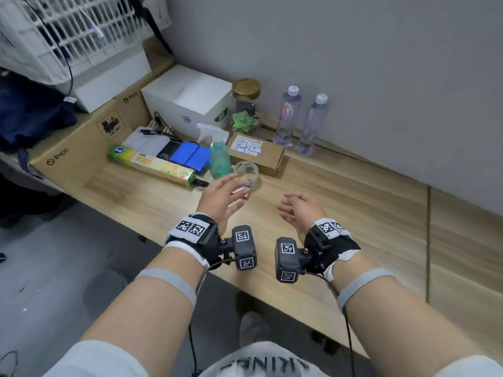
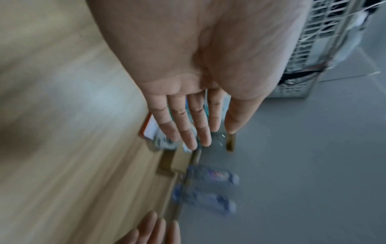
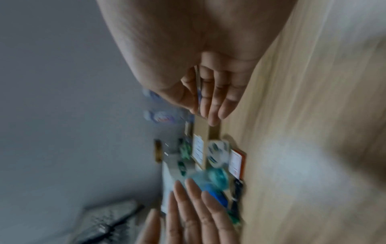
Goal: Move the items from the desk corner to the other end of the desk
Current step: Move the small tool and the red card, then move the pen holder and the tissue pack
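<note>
Clutter fills the wooden desk's [image 1: 340, 213] far left corner: a green spray bottle [image 1: 219, 156], a clear tape roll [image 1: 247, 170], a small brown carton [image 1: 255, 153], a long green-yellow wrap box [image 1: 152, 165], blue packs [image 1: 190, 156], a gold-lidded jar [image 1: 246, 102], two water bottles [image 1: 288, 115] and a white box [image 1: 187, 99]. My left hand [image 1: 223, 194] hovers with straight fingers just before the tape roll, over a small red-edged card [image 1: 242, 190]. My right hand [image 1: 296, 210] hovers beside it, fingers loosely spread, holding nothing. Both wrist views are blurred; the left hand [image 2: 194, 118] and right hand [image 3: 211, 99] show empty palms.
A Pico cardboard box [image 1: 81, 148] walls the desk's left end, with a white lattice crate [image 1: 68, 31] and dark cloth [image 1: 30, 115] beyond. A grey wall [image 1: 381, 77] runs behind the items. The desk stretches right past a seam [image 1: 428, 240].
</note>
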Tool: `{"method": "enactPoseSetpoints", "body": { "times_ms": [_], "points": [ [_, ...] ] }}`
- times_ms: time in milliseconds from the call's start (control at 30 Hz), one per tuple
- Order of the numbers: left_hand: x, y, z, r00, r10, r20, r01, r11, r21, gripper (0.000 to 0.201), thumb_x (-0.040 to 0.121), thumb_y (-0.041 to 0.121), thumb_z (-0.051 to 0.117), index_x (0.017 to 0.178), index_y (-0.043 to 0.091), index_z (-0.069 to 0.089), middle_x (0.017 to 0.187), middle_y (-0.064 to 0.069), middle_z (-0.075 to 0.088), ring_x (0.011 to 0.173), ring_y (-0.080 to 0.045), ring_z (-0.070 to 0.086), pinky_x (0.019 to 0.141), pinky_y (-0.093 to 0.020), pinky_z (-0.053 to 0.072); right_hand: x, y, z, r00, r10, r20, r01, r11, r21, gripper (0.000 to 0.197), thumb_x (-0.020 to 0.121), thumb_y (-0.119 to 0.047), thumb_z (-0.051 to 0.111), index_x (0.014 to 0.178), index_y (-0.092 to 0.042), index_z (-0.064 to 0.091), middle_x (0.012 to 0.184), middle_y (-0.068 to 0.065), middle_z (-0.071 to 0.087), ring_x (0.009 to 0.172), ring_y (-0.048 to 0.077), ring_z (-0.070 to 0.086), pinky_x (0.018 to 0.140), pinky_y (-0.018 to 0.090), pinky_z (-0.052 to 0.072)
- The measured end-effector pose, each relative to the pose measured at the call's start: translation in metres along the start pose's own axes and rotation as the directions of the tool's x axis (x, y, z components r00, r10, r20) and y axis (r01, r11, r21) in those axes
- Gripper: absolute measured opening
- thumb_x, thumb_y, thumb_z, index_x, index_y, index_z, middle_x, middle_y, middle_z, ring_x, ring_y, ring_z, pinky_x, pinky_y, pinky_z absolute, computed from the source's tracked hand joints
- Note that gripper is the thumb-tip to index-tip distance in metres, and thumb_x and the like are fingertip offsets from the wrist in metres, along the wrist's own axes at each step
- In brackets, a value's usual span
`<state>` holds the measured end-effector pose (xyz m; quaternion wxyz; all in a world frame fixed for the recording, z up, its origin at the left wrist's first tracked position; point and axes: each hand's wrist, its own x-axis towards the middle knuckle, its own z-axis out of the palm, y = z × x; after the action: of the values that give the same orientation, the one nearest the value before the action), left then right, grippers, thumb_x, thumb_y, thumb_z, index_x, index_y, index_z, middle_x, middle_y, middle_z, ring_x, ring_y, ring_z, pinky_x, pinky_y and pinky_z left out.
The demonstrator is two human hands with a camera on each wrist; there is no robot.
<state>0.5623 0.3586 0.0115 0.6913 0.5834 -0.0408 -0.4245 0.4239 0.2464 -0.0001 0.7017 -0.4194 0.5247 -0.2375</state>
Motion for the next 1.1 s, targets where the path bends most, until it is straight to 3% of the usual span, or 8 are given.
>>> {"method": "enactPoseSetpoints", "body": {
  "times_ms": [167, 267, 367, 467, 667, 800, 1000, 1100],
  "points": [
    [-0.055, -0.002, 0.07, 0.987, 0.047, 0.157, -0.04, 0.998, -0.049, 0.023, 0.1, 0.013, 0.056, 0.122, 0.013, 0.063, 0.117, -0.011, 0.071, 0.102, -0.024, 0.07, 0.088, -0.035, 0.056, -0.07, -0.043, -0.087, 0.992, -0.118, -0.038, 0.124, 0.975, 0.185, 0.021, 0.096, 0.004, 0.043, 0.106, -0.002, 0.061, 0.089, 0.013, 0.062, 0.077, 0.025, 0.066, 0.077, 0.033, 0.057],
    [-0.085, -0.006, 0.118, 0.959, 0.062, 0.276, -0.047, 0.997, -0.059, 0.021, 0.102, 0.016, 0.052, 0.121, 0.014, 0.063, 0.11, -0.006, 0.072, 0.098, -0.021, 0.069, 0.091, -0.037, 0.054, -0.111, -0.067, -0.139, 0.974, -0.201, -0.103, 0.221, 0.943, 0.249, 0.02, 0.094, 0.004, 0.047, 0.105, -0.003, 0.062, 0.085, 0.011, 0.065, 0.073, 0.024, 0.067, 0.076, 0.034, 0.057],
    [-0.117, -0.009, 0.165, 0.91, 0.085, 0.406, -0.073, 0.996, -0.044, 0.021, 0.103, 0.018, 0.05, 0.12, 0.014, 0.063, 0.108, -0.004, 0.074, 0.096, -0.02, 0.07, 0.084, -0.034, 0.055, -0.149, -0.087, -0.19, 0.942, -0.288, -0.173, 0.327, 0.907, 0.266, 0.019, 0.094, 0.001, 0.05, 0.104, -0.006, 0.064, 0.088, 0.011, 0.067, 0.076, 0.024, 0.069, 0.081, 0.037, 0.058],
    [-0.149, -0.016, 0.211, 0.859, 0.11, 0.501, -0.144, 0.989, 0.029, 0.02, 0.102, 0.017, 0.052, 0.116, 0.016, 0.066, 0.11, -0.004, 0.073, 0.1, -0.019, 0.07, 0.08, -0.033, 0.055, -0.188, -0.102, -0.239, 0.892, -0.381, -0.243, 0.437, 0.865, 0.246, 0.017, 0.097, -0.005, 0.05, 0.107, -0.007, 0.064, 0.093, 0.01, 0.068, 0.086, 0.026, 0.068, 0.092, 0.043, 0.054],
    [-0.212, -0.049, 0.298, 0.752, 0.155, 0.641, -0.372, 0.902, 0.219, 0.023, 0.099, 0.027, 0.055, 0.117, 0.029, 0.069, 0.121, 0.003, 0.07, 0.115, -0.011, 0.065, 0.087, -0.034, 0.056, -0.246, -0.106, -0.341, 0.765, -0.491, -0.417, 0.577, 0.81, 0.104, 0.017, 0.098, -0.01, 0.054, 0.11, -0.009, 0.065, 0.101, 0.009, 0.071, 0.094, 0.022, 0.067, 0.091, 0.043, 0.055],
    [-0.27, -0.086, 0.361, 0.687, 0.135, 0.714, -0.398, 0.892, 0.215, 0.021, 0.1, 0.027, 0.055, 0.115, 0.027, 0.07, 0.121, -0.001, 0.07, 0.116, -0.014, 0.065, 0.094, -0.038, 0.055, -0.28, -0.09, -0.422, 0.694, -0.499, -0.52, 0.607, 0.793, 0.049, 0.017, 0.097, -0.011, 0.056, 0.109, -0.009, 0.067, 0.106, 0.01, 0.072, 0.095, 0.021, 0.068, 0.089, 0.04, 0.056],
    [-0.362, -0.163, 0.46, 0.608, 0.087, 0.789, -0.384, 0.902, 0.197, 0.019, 0.098, 0.025, 0.059, 0.11, 0.027, 0.074, 0.119, 0.001, 0.072, 0.115, -0.015, 0.066, 0.087, -0.034, 0.055, -0.345, -0.064, -0.565, 0.587, -0.511, -0.628, 0.646, 0.763, -0.018, 0.016, 0.096, -0.011, 0.057, 0.108, -0.011, 0.067, 0.102, 0.007, 0.072, 0.095, 0.019, 0.067, 0.092, 0.042, 0.054],
    [-0.411, -0.207, 0.512, 0.582, 0.065, 0.81, -0.341, 0.924, 0.171, 0.017, 0.097, 0.022, 0.061, 0.105, 0.027, 0.075, 0.116, 0.0, 0.073, 0.114, -0.017, 0.066, 0.083, -0.031, 0.053, -0.382, -0.052, -0.643, 0.521, -0.509, -0.686, 0.662, 0.748, -0.052, 0.016, 0.095, -0.013, 0.058, 0.108, -0.013, 0.068, 0.111, 0.012, 0.072, 0.099, 0.021, 0.068, 0.092, 0.04, 0.055]
  ]
}}
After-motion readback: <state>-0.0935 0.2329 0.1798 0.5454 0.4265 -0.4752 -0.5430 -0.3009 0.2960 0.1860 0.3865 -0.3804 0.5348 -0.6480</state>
